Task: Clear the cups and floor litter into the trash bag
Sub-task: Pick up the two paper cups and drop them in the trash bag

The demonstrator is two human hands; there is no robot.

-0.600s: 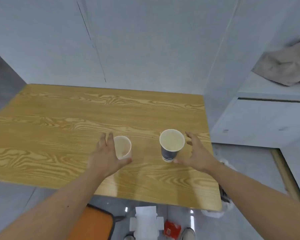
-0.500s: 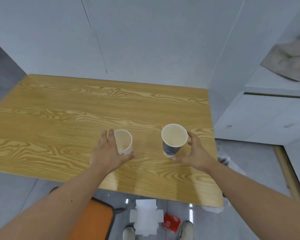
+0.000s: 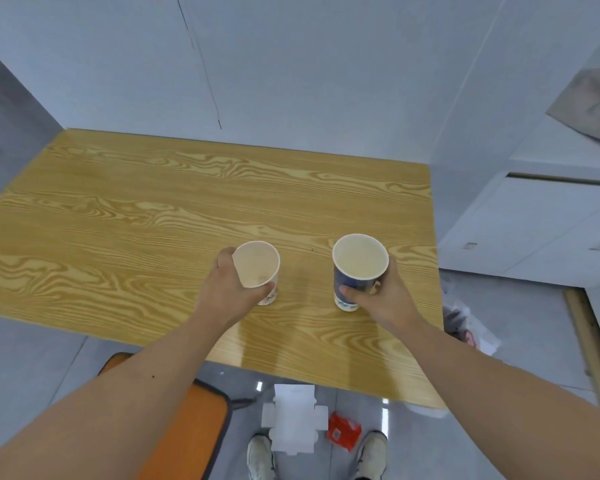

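Both hands are clamped on cups: left hand (image 3: 227,289) wraps the small white paper cup (image 3: 257,268), right hand (image 3: 378,296) grips the taller dark-blue paper cup (image 3: 359,268) at its 3 o'clock, both near the wooden table's (image 3: 118,220) front edge. Risk: thin walls could crush w/ a hard squeeze, or dregs spill when lifted. Vs 0.5 s ago, the fingers were only loosely set & have now closed.
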